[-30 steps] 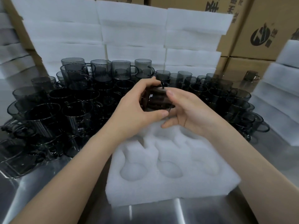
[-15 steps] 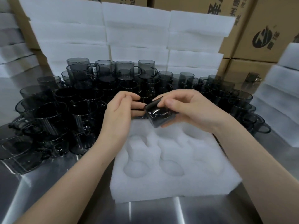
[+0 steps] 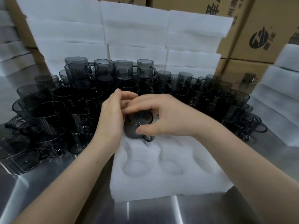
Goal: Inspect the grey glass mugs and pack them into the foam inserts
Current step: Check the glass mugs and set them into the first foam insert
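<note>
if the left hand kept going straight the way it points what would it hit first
The left hand, gripping the mug, points forward, away from the person. First in line look to be the crowded grey mugs behind the foam insert, though depth is unclear.

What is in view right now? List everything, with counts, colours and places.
held mug: one, grey glass, at the insert's far-left pocket, handle towards the person
foam insert: one, white, on the table in front, near pockets empty
loose mugs: dozens, grey glass, stacked behind and to the left of the insert
lone mug: one, grey, far right, apart from the pile
foam stacks: several, white, along the back and both sides
cardboard boxes: several, brown, behind the foam
steel table: one, silver, beneath everything
left hand: holds the held mug's left side
right hand: grips it from above
</note>
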{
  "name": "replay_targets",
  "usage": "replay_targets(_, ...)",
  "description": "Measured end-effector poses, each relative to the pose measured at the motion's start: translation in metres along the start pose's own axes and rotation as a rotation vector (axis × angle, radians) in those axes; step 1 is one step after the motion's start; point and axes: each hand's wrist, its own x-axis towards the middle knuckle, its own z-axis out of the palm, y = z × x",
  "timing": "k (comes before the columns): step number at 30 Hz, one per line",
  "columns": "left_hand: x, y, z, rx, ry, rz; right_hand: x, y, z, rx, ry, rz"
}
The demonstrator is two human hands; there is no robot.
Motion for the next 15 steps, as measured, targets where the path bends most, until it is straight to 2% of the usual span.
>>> replay_targets(10, 0.002, -0.002, -0.001, 0.037, -0.020, 0.006, 0.001, 0.016, 0.005, 0.081, -0.023, 0.012)
replay_targets(15, 0.003, -0.001, 0.001, 0.002, -0.026, 0.003, 0.002, 0.014, 0.011, -0.083, -0.070, -0.073)
